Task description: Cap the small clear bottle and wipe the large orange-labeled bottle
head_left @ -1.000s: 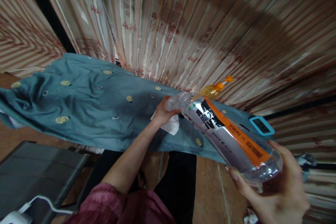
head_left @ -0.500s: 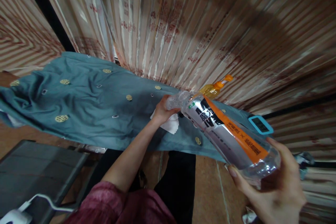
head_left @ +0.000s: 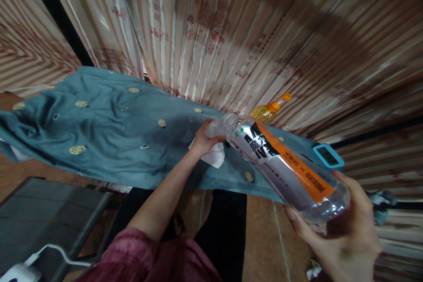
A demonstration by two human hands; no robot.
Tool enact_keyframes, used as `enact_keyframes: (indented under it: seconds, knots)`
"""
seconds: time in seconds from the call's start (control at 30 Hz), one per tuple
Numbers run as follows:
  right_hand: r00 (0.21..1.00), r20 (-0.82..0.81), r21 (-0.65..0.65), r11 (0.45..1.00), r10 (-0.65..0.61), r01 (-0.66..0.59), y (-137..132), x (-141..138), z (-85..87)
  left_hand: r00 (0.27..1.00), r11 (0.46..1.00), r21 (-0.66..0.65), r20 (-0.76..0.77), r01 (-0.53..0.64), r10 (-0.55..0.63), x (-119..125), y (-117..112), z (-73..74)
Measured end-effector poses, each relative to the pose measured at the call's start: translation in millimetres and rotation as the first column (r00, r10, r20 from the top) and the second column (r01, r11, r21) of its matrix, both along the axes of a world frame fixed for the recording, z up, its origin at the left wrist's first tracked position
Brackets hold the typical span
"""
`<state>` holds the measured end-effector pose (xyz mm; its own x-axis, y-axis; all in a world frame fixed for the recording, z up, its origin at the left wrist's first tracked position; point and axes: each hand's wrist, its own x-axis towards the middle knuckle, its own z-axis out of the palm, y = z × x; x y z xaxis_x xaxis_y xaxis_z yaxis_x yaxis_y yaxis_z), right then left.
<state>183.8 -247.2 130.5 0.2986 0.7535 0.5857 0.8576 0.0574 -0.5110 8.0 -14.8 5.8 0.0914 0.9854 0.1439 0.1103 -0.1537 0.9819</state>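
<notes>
My right hand (head_left: 346, 233) grips the base end of a large clear plastic bottle (head_left: 280, 167) with a grey, black and orange label. The bottle is tilted, with its neck pointing left and away from me. At its mouth my left hand (head_left: 202, 139) is closed round a small clear plastic vessel (head_left: 216, 128), whose exact kind I cannot make out. The two seem to touch, though the contact is hard to see. A white tissue (head_left: 214, 157) lies on the cloth under my left hand. Behind the bottle's neck stands a yellow pump bottle (head_left: 264, 113) with an orange top.
A green-blue patterned cloth (head_left: 109, 136) covers the narrow surface before me. On its right sits a blue-framed digital timer or clock (head_left: 328, 155). A striped curtain (head_left: 205, 31) hangs behind. At lower left are a dark stool or small table (head_left: 53, 216) and a white cable (head_left: 62, 253).
The large bottle and my right hand have shifted very slightly left. Both hands keep their holds, and otherwise the scene looks the same.
</notes>
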Motion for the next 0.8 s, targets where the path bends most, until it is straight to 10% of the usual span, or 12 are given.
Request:
enact_keyframes:
  seconds: [0.8]
  knots:
    - [0.999, -0.026, -0.005, 0.999, 0.037, -0.037, 1.1, -1.7, 2.1, 1.0, 1.0, 0.02, 0.008, 0.004, -0.004, -1.9, 0.3, -0.5]
